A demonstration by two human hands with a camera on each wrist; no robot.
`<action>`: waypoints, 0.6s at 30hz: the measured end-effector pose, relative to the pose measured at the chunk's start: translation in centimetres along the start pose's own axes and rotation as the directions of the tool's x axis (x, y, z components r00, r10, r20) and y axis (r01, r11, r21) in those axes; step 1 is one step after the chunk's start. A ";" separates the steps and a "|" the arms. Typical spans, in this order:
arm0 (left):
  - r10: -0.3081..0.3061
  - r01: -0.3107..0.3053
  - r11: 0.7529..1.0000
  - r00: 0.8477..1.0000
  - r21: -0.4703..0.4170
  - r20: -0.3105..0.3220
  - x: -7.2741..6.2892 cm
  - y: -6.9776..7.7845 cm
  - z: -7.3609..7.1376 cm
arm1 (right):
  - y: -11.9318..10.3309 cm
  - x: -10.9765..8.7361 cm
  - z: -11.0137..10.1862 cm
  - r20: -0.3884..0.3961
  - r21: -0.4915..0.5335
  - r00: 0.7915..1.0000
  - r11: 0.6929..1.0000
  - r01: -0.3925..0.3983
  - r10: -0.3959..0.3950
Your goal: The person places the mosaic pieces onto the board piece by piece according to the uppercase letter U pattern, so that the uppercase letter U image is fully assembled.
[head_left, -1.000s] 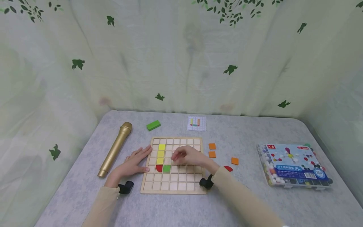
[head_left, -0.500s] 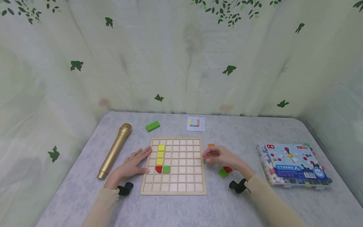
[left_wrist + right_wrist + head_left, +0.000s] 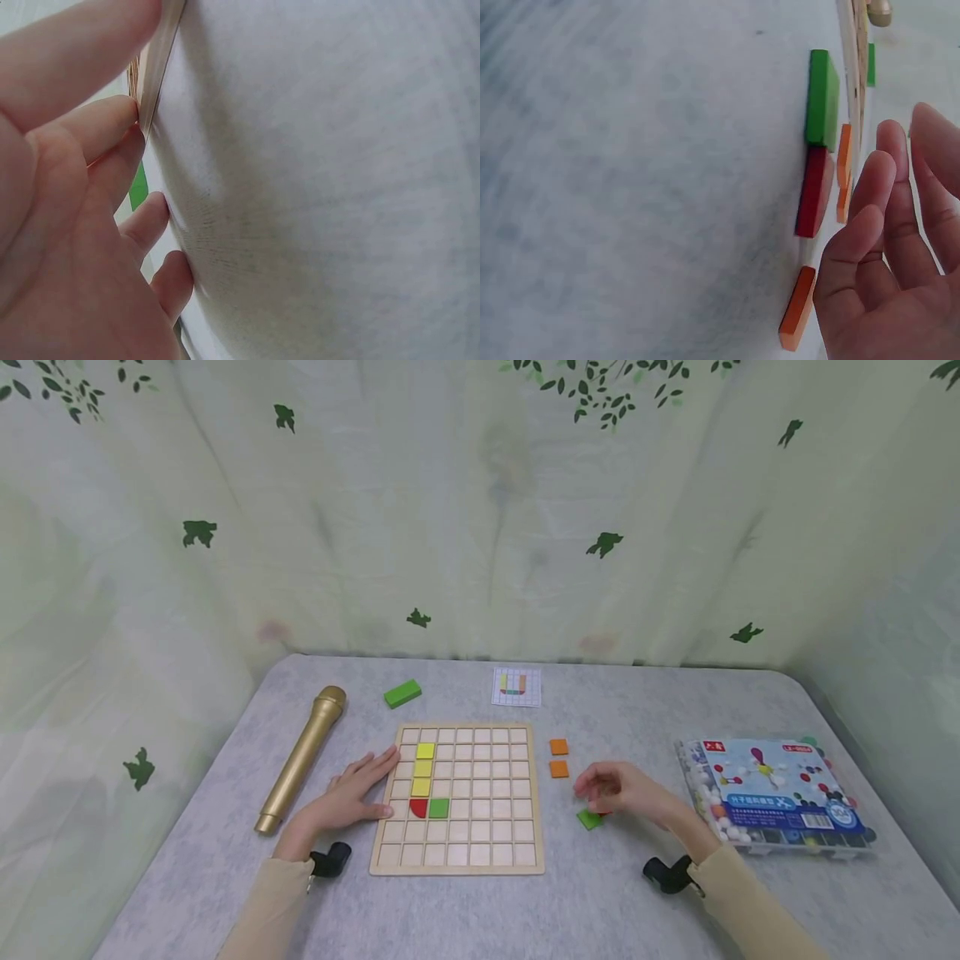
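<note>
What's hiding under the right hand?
In the head view, a green tile and a bit of a red piece peek out. The right hand covers the rest, plus an orange tile the right wrist view shows.

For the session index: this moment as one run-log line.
left hand: touches board | right hand: empty, near loose green tile | on board: three yellow tiles, red piece, green square

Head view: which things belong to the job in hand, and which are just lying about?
Seemingly part of the job:
grid board
pattern card
yellow tiles
red pieces
green tiles
orange tiles

Apparently just lying about:
gold microphone
green block
kit box
</note>
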State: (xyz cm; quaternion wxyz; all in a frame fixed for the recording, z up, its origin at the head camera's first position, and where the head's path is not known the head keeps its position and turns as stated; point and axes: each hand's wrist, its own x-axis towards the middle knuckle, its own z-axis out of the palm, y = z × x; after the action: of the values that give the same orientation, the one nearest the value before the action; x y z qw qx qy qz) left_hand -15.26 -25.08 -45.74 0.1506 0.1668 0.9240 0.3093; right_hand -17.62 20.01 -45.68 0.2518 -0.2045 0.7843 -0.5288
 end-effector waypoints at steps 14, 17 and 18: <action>0.013 -0.013 1.000 1.000 0.002 0.001 0.0 0.0 0.0 | 0.5 -0.4 0.9 0.005 -0.224 0.998 0.973 0.055 -0.056; 0.013 -0.013 1.000 1.000 0.000 0.002 0.0 -0.1 0.0 | 0.3 -0.3 1.0 -0.005 -0.266 0.999 0.963 0.048 -0.051; 0.013 -0.013 1.000 1.000 0.000 0.002 0.0 -0.1 0.0 | 0.3 -0.3 1.1 -0.007 -0.277 0.999 0.960 0.044 -0.048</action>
State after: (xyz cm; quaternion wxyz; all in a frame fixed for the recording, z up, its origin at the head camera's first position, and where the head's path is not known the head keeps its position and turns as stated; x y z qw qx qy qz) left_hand -15.32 -25.14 -45.83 0.1492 0.1732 0.9228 0.3101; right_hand -16.73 19.50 -46.23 0.2030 -0.2522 0.8474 -0.4209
